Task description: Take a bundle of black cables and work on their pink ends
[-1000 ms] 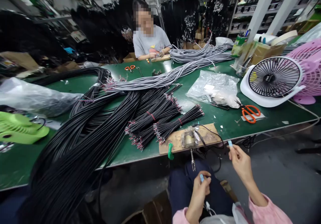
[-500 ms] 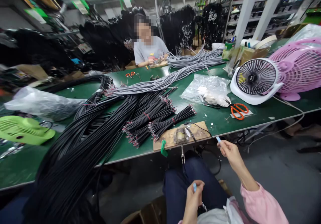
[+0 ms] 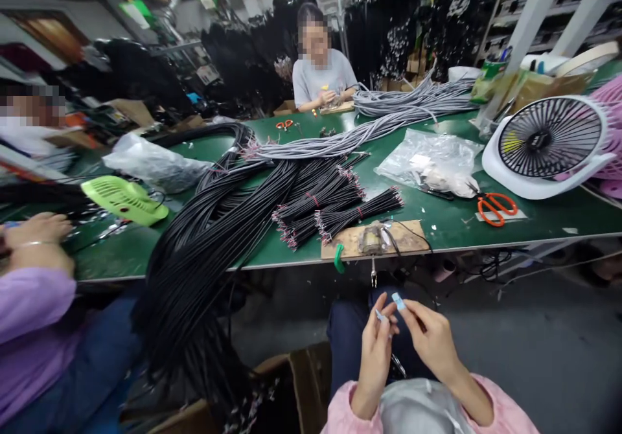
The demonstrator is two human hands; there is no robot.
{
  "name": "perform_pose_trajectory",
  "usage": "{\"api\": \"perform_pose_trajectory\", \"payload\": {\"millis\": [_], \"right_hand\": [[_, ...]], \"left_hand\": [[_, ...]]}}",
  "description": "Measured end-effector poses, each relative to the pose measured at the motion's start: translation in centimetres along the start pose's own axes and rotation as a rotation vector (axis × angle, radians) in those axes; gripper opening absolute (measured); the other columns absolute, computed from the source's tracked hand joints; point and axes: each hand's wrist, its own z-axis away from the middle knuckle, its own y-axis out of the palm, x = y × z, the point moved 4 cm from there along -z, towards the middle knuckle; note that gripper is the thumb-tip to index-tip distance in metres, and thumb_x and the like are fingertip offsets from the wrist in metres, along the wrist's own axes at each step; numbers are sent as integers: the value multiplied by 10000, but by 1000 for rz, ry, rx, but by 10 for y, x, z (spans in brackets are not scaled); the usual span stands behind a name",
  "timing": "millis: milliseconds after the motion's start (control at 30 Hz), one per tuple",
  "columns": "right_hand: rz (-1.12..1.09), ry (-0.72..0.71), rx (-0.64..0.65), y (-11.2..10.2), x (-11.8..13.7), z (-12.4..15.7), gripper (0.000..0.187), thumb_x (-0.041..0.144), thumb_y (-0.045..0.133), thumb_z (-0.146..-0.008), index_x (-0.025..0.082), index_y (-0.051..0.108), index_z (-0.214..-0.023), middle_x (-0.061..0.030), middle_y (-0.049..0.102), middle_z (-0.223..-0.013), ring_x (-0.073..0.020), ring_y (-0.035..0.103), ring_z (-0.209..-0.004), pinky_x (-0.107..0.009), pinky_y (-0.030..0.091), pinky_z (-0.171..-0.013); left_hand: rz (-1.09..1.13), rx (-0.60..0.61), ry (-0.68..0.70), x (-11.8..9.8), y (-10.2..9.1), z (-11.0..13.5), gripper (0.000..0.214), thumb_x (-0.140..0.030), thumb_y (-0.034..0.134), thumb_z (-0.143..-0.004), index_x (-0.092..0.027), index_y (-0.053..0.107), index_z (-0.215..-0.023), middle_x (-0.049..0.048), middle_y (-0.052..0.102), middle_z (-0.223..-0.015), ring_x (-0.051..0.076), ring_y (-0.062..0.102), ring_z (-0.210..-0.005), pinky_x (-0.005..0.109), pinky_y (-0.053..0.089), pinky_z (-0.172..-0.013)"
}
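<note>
Right end of green tabletop [image 3: 449, 228]: white fan with black grille [image 3: 549, 139], pink fan [image 3: 613, 120] behind it, cut off by frame edge. Orange-handled scissors [image 3: 494, 207] partly on a white slip [image 3: 521, 215] — just beside a clear plastic bag [image 3: 430, 149]. Left: lime-green fan [image 3: 121, 198], filled plastic bag [image 3: 153, 162] behind it — shelving [image 3: 518, 29] back right.

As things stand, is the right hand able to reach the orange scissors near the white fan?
Probably yes, with a forward stretch: the orange scissors lie near the edge of the table, and nothing visible blocks the right hand.
</note>
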Motion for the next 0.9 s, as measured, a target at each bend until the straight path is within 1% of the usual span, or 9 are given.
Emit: {"api": "perform_pose_trajectory", "payload": {"millis": [67, 100, 167, 300, 400, 500, 700, 800, 900], "right_hand": [[96, -165, 33, 11, 13, 12, 228, 196, 459, -956, 171, 590, -1141, -76, 669, -1046, -184, 641, -903, -273, 493, -800], [140, -217, 38, 15, 17, 16, 249, 177, 452, -957, 163, 564, -1178, -87, 666, -1052, -191, 641, -904, -289, 503, -798], [231, -302, 26, 18, 22, 21, 278, 150, 442, -953, 143, 533, -1216, -106, 667, -1040, -209, 643, -877, -331, 520, -788], [387, -434, -11, 18, 28, 26, 331, 132, 451, -937, 116, 510, -1262, -127, 673, -999, -243, 642, -840, -404, 533, -770], [416, -470, -15, 18, 31, 29, 357, 125, 477, -925, 110, 500, -1282, -122, 677, -957, -243, 640, -816, -409, 534, -749], [390, -489, -18, 17, 32, 32, 365, 117, 497, -920, 112, 495, -1285, -123, 675, -984, -243, 634, -838, -413, 522, -768], [367, -515, 18, 15, 36, 34, 394, 108, 486, -925, 127, 476, -1318, -102, 673, -911, -213, 619, -794, -378, 500, -734], [379, -531, 45, 15, 40, 33, 361, 111, 473, -927, 133, 513, -1285, -85, 669, -855, -196, 612, -743, -353, 490, -685], [366, -536, 22, 14, 44, 32, 330, 125, 475, -931, 126, 540, -1254, -90, 677, -852, -187, 619, -733, -339, 493, -676]], "left_hand": [[-12, 23, 24, -5, -1, 7, 386, -276, 480, -954, -228, 477, -1337, 107, 532, -1327, 173, 496, -1184, 289, 356, -1022], [-10, 37, 29, -6, -2, 10, 389, -273, 472, -956, -241, 472, -1344, 100, 497, -1371, 194, 436, -1264, 320, 305, -1076], [7, 61, 29, -8, -1, 15, 390, -271, 470, -956, -259, 477, -1346, 87, 453, -1415, 211, 372, -1325, 346, 248, -1121], [62, 86, 45, -11, 3, 21, 381, -278, 501, -937, -260, 519, -1317, 86, 429, -1435, 236, 362, -1335, 372, 263, -1125], [75, 90, 49, -12, 7, 25, 385, -279, 559, -905, -239, 550, -1289, 105, 466, -1403, 262, 411, -1302, 416, 259, -1127], [108, 88, 61, -12, 9, 29, 367, -271, 540, -918, -225, 553, -1281, 114, 500, -1373, 268, 432, -1286, 441, 254, -1127], [135, 65, 100, -12, 11, 35, 402, -261, 451, -962, -230, 431, -1363, 127, 507, -1362, 258, 427, -1291, 462, 264, -1120], [102, 39, 115, -10, 11, 35, 423, -263, 457, -960, -224, 393, -1376, 130, 503, -1365, 258, 431, -1288, 456, 262, -1122], [97, -9, 150, -9, 9, 37, 423, -284, 439, -965, -225, 370, -1377, 132, 500, -1368, 255, 427, -1292, 446, 282, -1115]]}}
